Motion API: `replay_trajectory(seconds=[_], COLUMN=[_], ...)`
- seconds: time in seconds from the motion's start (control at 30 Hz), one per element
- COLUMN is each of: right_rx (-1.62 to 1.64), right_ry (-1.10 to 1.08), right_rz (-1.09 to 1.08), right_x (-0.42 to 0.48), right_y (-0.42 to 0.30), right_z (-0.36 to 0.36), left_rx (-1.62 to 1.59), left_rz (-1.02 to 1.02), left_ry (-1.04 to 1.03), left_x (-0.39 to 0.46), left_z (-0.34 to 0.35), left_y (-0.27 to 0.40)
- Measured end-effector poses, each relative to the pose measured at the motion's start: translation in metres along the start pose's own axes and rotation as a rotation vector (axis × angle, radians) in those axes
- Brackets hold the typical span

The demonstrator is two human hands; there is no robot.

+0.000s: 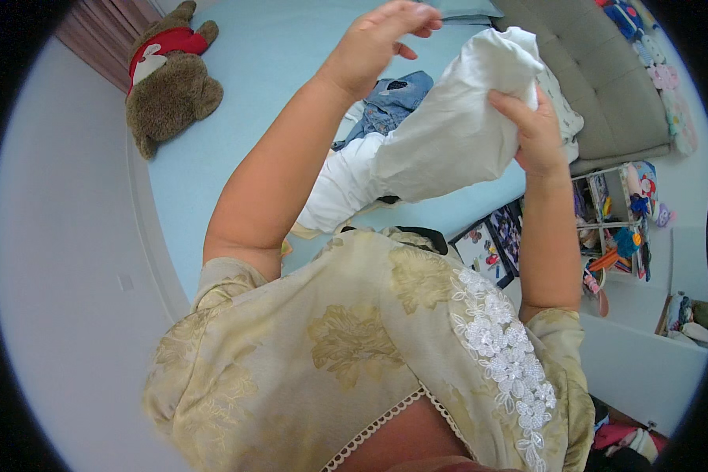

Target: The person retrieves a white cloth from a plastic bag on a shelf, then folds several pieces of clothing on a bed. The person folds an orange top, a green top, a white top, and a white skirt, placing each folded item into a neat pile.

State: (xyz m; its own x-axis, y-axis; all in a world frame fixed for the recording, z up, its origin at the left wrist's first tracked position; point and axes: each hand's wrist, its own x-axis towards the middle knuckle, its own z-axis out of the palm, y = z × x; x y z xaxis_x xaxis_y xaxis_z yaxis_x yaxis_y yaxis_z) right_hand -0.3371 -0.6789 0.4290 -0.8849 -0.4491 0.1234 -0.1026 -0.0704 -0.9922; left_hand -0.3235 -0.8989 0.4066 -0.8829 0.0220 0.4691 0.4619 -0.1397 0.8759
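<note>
My right hand point(540, 138) grips a white cloth garment point(448, 130) near its upper end, thumb on the near face. The cloth hangs in folds down to the left over the bed. My left hand point(383, 44) is raised to the left of the garment's top, apart from it. Its fingers are loosely curved, with nothing visible in them. Beneath my left wrist, a blue denim garment point(398, 100) lies on the bed, partly hidden by the white cloth. More white fabric point(342, 183) is bunched below the held piece; whether it belongs to it I cannot tell.
A light blue sheet point(259, 100) covers the bed. A brown plush toy point(174, 88) with a red garment lies at its left edge. The padded grey headboard point(590, 71) stands at right. Below it are a shelf point(605, 224) with small items and an open drawer point(643, 360).
</note>
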Motion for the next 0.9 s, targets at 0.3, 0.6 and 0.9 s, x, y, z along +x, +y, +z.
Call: replay_trajectory(seconds=[0.3, 0.6, 0.9], right_rx=[0.028, -0.479, -0.417], right_ry=[-0.233, -0.43, -0.376], right_rz=[0.017, 0.782, 0.69], right_x=[-0.017, -0.05, -0.06], right_y=[-0.062, 0.178, 0.241], right_z=[0.004, -0.007, -0.007], left_rx=[0.233, -0.074, -0.159], left_rz=[-0.134, -0.058, -0.249], left_ry=[-0.704, -0.905, -0.728], left_x=[-0.081, -0.156, -0.173], left_z=[0.042, 0.072, 0.06], left_y=[-0.06, -0.081, -0.079])
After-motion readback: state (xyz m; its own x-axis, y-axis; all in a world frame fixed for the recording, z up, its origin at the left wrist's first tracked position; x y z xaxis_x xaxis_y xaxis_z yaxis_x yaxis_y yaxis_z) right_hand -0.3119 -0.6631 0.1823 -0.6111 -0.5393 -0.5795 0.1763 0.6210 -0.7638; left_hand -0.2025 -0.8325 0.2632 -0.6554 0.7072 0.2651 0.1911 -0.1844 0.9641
